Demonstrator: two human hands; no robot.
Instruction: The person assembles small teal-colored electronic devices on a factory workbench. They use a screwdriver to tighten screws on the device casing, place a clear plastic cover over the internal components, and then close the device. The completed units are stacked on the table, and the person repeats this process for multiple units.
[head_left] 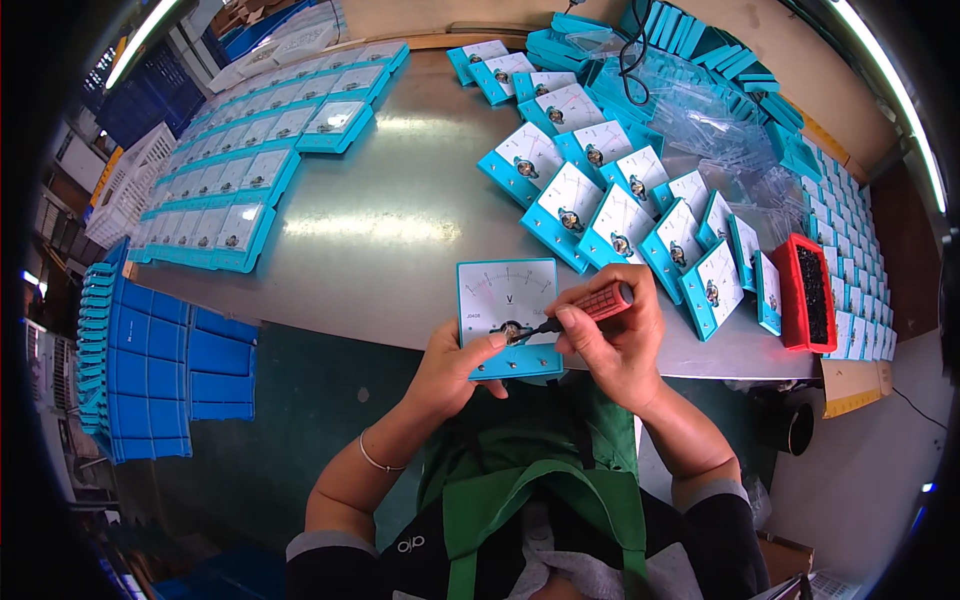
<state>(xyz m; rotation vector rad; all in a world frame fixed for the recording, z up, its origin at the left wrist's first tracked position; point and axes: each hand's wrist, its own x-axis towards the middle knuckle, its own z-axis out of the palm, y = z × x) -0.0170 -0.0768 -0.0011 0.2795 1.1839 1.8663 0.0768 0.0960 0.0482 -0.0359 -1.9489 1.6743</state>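
Note:
A panel voltmeter (508, 285) with a white dial and a teal base is held over the table's front edge. My left hand (448, 372) is closed on its lower left side, the thumb lying on the dial near the round brass-coloured movement (513, 332). In my right hand (622, 345) is a screwdriver (598, 302) with a red handle and a dark shaft. Its tip points left and down at the movement; whether it touches a screw is too small to tell. Several similar meters (570, 205) without covers lean on one another to the right.
Rows of meters (225, 185) fill the metal table's (385, 190) left side. A red bin (800, 290) of small black parts stands at the right, beside more packed meters (850, 270). Clear covers (700, 125) and teal bases (690, 35) pile up behind. Blue crates (150, 370) stand at left.

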